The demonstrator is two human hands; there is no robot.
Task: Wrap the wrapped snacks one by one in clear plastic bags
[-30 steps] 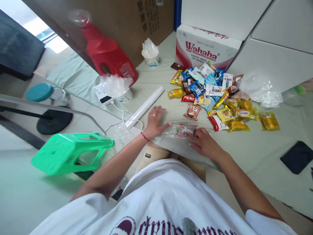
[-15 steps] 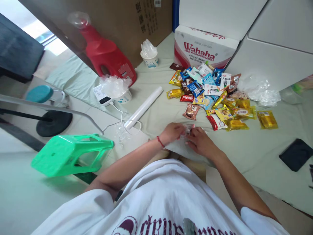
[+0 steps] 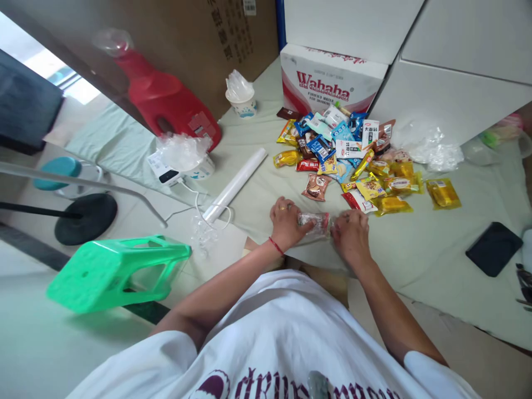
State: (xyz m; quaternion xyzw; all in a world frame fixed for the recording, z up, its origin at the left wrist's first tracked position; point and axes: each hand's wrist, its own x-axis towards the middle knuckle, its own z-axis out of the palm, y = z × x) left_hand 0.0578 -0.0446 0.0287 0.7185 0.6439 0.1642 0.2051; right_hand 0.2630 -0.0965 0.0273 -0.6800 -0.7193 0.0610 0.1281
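Pale green sheet is covering the floor, boxes stacked behind it. Only one view, the head camera, looking down.

Left hand and right hand are both closing around the ends of a clear wrapped bundle, fingers curled tight, one hand on each end. Bundle is sitting low over the sheet right in front of the person's knees, just below the snack pile. Its long axis is running left to right across the view, roughly level, one end pointing at each hand. Something reddish is showing inside the wrap; cannot tell what.

Behind the pile a Wahaha carton is standing; a white roll is lying to the left, a red jug further back, a green stool tipped over on the floor, a black pad to the right.

Risk, as a judgement: the film looks thin and slippery, so twisting or pulling the ends unevenly could be tearing it or letting the contents slide out of one end onto the sheet. Loose snacks are lying close, so a slipped elbow could be scattering them.
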